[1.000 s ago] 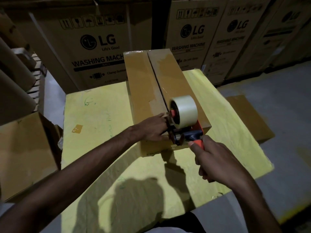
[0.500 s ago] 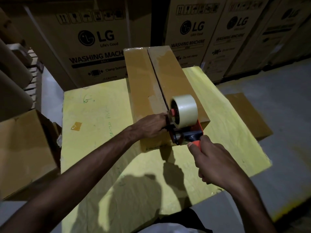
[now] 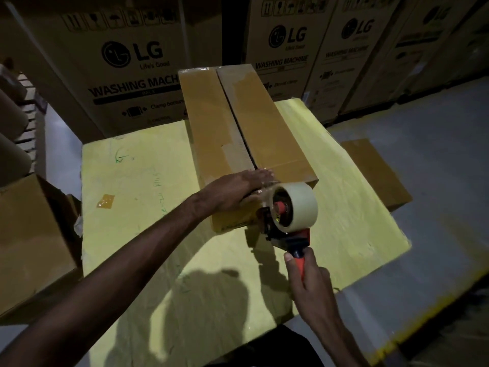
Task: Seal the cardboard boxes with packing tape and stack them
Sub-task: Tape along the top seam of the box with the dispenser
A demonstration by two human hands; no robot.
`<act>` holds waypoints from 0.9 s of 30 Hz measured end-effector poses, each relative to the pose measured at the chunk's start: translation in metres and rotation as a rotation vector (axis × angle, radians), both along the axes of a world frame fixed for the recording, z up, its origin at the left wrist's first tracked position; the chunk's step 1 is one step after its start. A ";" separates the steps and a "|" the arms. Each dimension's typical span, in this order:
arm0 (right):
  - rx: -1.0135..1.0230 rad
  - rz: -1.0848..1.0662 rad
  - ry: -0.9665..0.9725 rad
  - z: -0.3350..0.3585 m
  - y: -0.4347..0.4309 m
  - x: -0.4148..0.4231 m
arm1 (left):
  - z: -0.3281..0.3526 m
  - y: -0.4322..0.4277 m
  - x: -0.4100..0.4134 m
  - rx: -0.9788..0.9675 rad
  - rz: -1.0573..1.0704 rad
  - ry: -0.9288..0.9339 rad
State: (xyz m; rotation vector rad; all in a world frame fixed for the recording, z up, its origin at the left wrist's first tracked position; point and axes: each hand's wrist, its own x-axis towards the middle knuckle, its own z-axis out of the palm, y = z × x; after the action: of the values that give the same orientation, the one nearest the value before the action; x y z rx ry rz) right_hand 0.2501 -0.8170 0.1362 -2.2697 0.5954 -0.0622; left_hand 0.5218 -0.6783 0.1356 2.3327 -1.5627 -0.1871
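Cardboard box (image 3: 211, 128) lay at frame centre on the yellow tabletop (image 3: 132, 207), its centre seam mostly untaped. Left hand (image 3: 238, 190) pressed flat on the near end; right hand (image 3: 307, 276) gripped the tape dispenser (image 3: 288, 215) by its handle, lower right. Sealing appeared barely begun; stacking was not yet done.

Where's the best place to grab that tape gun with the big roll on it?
On the tape gun, grab the orange handle, coming from the near end, as the right hand does with its fingers wrapped round it. The handle sticks out toward the person, away from the cardboard box. The tape roll fills the far end, which probably has to stay free to lay tape.
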 end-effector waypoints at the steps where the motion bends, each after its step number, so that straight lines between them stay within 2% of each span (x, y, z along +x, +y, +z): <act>1: -0.008 -0.014 -0.015 -0.011 0.001 0.000 | 0.001 0.000 0.002 -0.005 0.008 0.051; 5: -0.094 -0.001 -0.026 -0.040 0.008 0.000 | -0.007 0.000 -0.001 0.032 0.030 0.079; 10: -0.134 -0.039 -0.045 -0.059 0.015 0.010 | -0.021 -0.007 0.000 0.091 0.018 -0.013; 16: 0.013 -0.137 -0.088 -0.078 0.024 0.025 | -0.019 -0.011 -0.002 0.082 0.048 0.087; 19: 0.071 -0.154 -0.171 -0.088 0.024 0.026 | -0.022 -0.013 -0.004 0.141 0.015 0.065; 23: 0.047 -0.201 -0.264 -0.089 0.046 0.030 | -0.026 -0.015 -0.006 0.142 0.013 0.038; 25: 0.188 -0.293 -0.191 -0.094 0.058 0.035 | -0.025 -0.016 -0.007 0.134 0.013 0.025; 27: 0.527 -0.508 0.012 -0.100 0.056 0.034 | -0.026 -0.014 -0.010 0.109 -0.005 0.026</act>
State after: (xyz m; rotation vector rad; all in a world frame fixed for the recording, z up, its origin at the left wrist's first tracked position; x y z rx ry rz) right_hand 0.2846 -0.7606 0.0361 -1.5753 1.0467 -0.1244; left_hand 0.5120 -0.6925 0.1095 2.3984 -1.5838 -0.3103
